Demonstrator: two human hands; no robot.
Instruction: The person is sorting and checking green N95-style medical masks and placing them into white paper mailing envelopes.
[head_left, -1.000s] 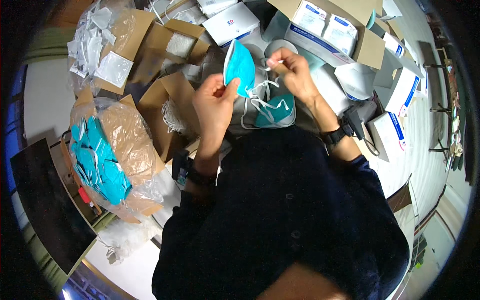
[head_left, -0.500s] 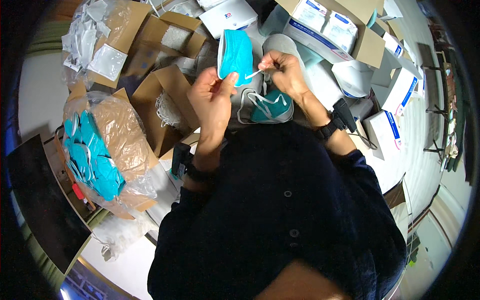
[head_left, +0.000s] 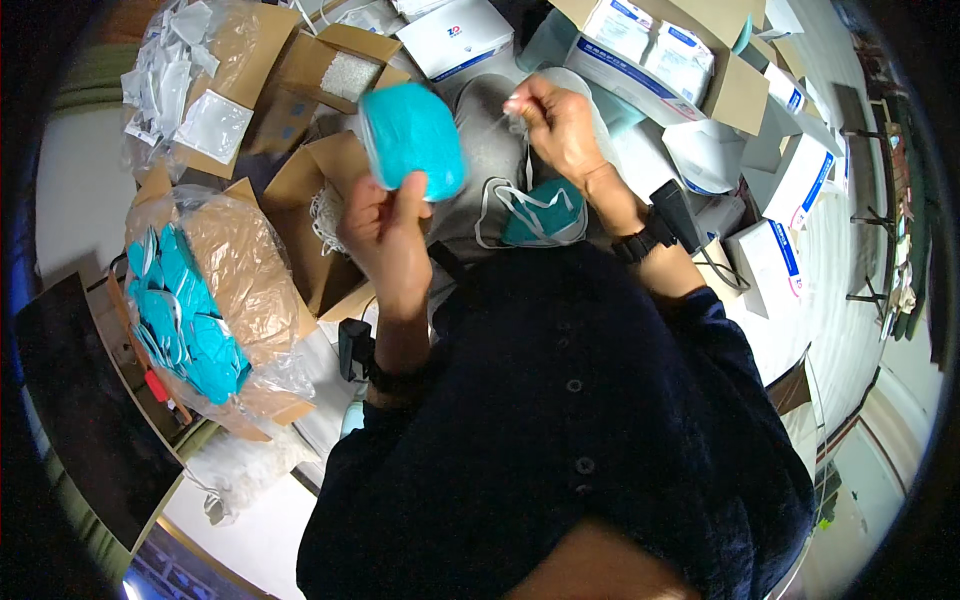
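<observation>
Between the left hand's (head_left: pixel 388 240) thumb and fingers, a teal mask (head_left: pixel 415 140) is clamped by its lower edge, blurred. Half a second ago it stood upright nearer the right hand (head_left: pixel 562 125), a white strap pulled between them; now it has swung left, its outer face turned up, and the hands are well apart. The left forearm rises nearly straight, thumb pointing up. The right slants up and leftward, its thumb and forefinger together at the tips; I cannot tell whether they pinch anything. On the lap below, a second mask (head_left: pixel 545 215) lies unmoved.
</observation>
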